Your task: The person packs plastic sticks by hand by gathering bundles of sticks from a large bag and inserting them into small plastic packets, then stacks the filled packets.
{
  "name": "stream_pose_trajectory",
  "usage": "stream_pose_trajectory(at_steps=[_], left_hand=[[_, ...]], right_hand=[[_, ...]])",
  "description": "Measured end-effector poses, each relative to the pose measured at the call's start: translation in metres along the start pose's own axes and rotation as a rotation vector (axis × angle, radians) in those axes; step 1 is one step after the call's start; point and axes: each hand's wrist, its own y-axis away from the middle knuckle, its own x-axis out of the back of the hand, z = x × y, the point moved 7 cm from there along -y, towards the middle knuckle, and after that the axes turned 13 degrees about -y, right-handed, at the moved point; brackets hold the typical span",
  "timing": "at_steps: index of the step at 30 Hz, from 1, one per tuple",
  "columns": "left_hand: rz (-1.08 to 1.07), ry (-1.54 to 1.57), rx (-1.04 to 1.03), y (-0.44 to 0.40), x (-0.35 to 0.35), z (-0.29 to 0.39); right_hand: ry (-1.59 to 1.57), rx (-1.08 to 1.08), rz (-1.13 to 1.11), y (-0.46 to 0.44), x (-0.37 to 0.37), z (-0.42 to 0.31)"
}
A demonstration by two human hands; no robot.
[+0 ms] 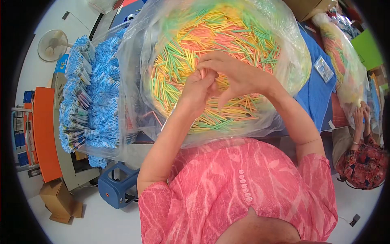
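Observation:
A large clear plastic bag (296, 44) stands wide open on the table, full of short yellow, green, pink and orange sticks (174, 65). Over the middle of the sticks, my left hand (197, 89) is closed, with its fingers pinched round what looks like a few pink sticks; the fingers hide most of them. My right hand (235, 75) arches beside it from the right, fingertips near or touching the left fingertips, thumb apart. Nothing can be seen in its curved palm. Left of the bag, a clear bin holds many blue-and-white patterned packets (103, 89).
A blue cloth (315, 93) bears a small white box (323, 69) at the right. Beyond it lies another bag of coloured sticks (339, 61), with a co-worker's hands (360, 114) at its near end. A blue stool (118, 185) stands below the table's left part.

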Motion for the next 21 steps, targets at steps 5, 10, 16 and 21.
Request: stream_pose_trajectory(at_steps=[5, 10, 16, 21], left_hand=[[0.230, -0.293, -0.170, 0.012, -0.026, -0.004], [0.255, -0.578, -0.243, 0.038, -0.031, -0.002], [0.701, -1.644, -0.428, 0.122, 0.015, 0.032], [0.788, -1.228, 0.084, 0.139, 0.076, -0.006]], right_hand=[[-0.109, -0.322, 0.026, 0.017, -0.018, 0.013], [-0.249, -0.399, 0.306, 0.037, -0.032, 0.008], [-0.186, -0.512, 0.394, 0.068, -0.019, 0.032], [-0.253, -0.465, 0.342, 0.060, -0.035, 0.025]])
